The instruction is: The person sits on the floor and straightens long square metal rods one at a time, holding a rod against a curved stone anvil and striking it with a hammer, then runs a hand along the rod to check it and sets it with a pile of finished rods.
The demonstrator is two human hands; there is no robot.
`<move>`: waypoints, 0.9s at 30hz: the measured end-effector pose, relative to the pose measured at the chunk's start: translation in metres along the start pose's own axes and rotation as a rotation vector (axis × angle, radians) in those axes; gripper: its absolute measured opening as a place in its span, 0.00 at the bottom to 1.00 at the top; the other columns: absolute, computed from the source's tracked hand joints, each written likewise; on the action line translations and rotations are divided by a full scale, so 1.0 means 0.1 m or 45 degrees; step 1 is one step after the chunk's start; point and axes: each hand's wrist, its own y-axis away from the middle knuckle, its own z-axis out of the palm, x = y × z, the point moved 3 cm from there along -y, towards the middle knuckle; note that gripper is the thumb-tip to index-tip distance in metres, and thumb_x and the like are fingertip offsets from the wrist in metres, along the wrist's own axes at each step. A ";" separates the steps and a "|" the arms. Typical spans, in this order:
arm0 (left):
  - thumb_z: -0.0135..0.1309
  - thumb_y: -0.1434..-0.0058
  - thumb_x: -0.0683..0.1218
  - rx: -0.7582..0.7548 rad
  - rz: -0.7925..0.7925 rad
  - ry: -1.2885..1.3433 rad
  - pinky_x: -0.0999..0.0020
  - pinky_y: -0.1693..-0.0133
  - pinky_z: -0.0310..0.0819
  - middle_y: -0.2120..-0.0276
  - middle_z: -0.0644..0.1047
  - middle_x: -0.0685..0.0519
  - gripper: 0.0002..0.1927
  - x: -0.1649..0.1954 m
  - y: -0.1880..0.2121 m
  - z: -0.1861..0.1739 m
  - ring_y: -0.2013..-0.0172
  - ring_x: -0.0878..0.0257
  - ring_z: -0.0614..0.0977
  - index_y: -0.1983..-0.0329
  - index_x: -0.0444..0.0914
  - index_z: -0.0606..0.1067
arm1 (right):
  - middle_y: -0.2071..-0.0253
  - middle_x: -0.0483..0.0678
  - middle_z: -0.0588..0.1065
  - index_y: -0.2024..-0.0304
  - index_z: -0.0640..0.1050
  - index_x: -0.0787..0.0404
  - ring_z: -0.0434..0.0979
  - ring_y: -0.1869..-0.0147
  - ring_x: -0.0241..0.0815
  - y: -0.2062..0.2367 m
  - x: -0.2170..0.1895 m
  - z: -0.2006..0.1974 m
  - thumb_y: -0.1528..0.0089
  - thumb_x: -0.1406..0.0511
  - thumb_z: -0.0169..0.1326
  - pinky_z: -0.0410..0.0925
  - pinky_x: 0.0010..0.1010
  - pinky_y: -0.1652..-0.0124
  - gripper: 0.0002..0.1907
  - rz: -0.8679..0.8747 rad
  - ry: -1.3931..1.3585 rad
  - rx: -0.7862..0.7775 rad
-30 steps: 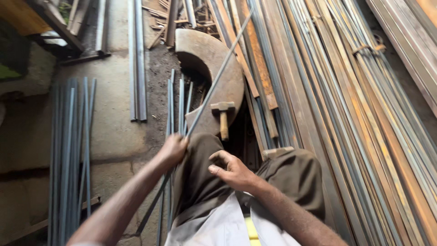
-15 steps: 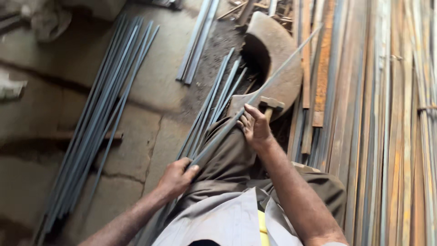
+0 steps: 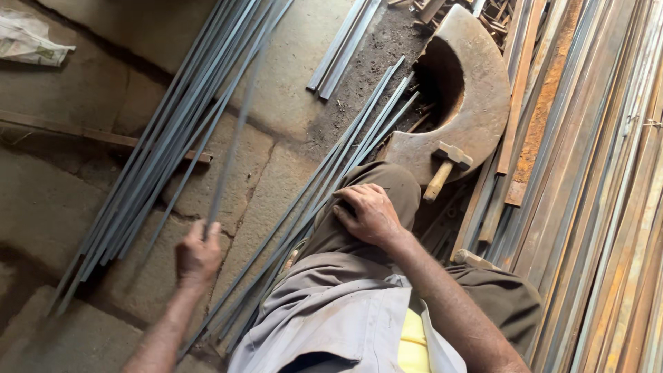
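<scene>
My left hand (image 3: 197, 254) is closed around one thin grey metal rod (image 3: 235, 131), which is blurred and slants up and away over the floor. Beside it lies a bundle of similar grey rods (image 3: 148, 159) on the stone floor. My right hand (image 3: 366, 213) rests on my bent knee with the fingers loosely spread, holding nothing. A second bundle of rods (image 3: 324, 176) lies just left of that knee. Beyond the knee a hammer (image 3: 445, 169) with a wooden handle lies on a curved, rusty metal block (image 3: 476, 90).
Long rusty flat bars and strips (image 3: 594, 173) are stacked along the right side. Two short grey bars (image 3: 345, 45) lie at the top. A flat rusty strip (image 3: 62, 128) crosses the floor at left, and a white sack (image 3: 27, 38) sits in the top left corner.
My left hand has swung the rod to the left, over the left bundle. My right hand let go of it and came back onto my knee. The view shifted left.
</scene>
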 end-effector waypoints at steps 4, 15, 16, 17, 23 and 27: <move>0.53 0.27 0.56 0.046 -0.023 -0.260 0.44 0.65 0.75 0.66 0.81 0.38 0.16 -0.52 -0.45 -0.18 0.64 0.37 0.82 0.51 0.39 0.79 | 0.53 0.48 0.80 0.52 0.80 0.57 0.77 0.45 0.48 -0.03 0.00 0.01 0.39 0.59 0.59 0.63 0.41 0.39 0.15 -0.012 0.017 0.002; 0.52 0.25 0.51 0.069 -0.157 -0.701 0.39 0.53 0.73 0.48 0.79 0.33 0.16 -0.81 -1.18 -0.72 0.49 0.35 0.80 0.47 0.33 0.77 | 0.54 0.49 0.80 0.54 0.80 0.59 0.78 0.46 0.49 -0.09 -0.06 -0.02 0.39 0.60 0.60 0.65 0.42 0.41 0.13 -0.021 0.033 0.015; 0.53 0.28 0.50 0.107 -0.161 -0.743 0.40 0.52 0.73 0.48 0.78 0.35 0.16 -0.77 -1.21 -0.68 0.49 0.36 0.80 0.49 0.33 0.77 | 0.54 0.49 0.80 0.54 0.80 0.59 0.78 0.47 0.49 -0.08 -0.05 -0.02 0.39 0.61 0.60 0.65 0.42 0.41 0.13 -0.015 0.038 0.008; 0.53 0.29 0.51 0.180 -0.143 -0.766 0.41 0.52 0.73 0.48 0.78 0.35 0.16 -0.72 -1.25 -0.63 0.49 0.37 0.80 0.49 0.33 0.77 | 0.54 0.49 0.80 0.54 0.80 0.59 0.78 0.46 0.49 -0.08 -0.05 -0.01 0.39 0.61 0.60 0.65 0.42 0.40 0.13 -0.021 0.037 0.012; 0.51 0.32 0.56 -0.251 0.125 -0.384 0.43 0.54 0.75 0.53 0.78 0.39 0.17 -0.15 -0.68 0.77 0.53 0.40 0.81 0.55 0.37 0.77 | 0.54 0.49 0.80 0.54 0.80 0.59 0.78 0.45 0.48 -0.04 -0.04 -0.04 0.39 0.61 0.61 0.64 0.42 0.40 0.12 -0.025 -0.001 0.054; 0.49 0.32 0.57 -0.634 0.186 -0.398 0.43 0.55 0.75 0.55 0.78 0.40 0.17 0.06 0.12 1.55 0.55 0.41 0.81 0.57 0.40 0.76 | 0.54 0.49 0.80 0.54 0.80 0.58 0.78 0.46 0.48 0.02 -0.02 -0.09 0.38 0.62 0.61 0.65 0.41 0.40 0.12 -0.013 -0.011 0.095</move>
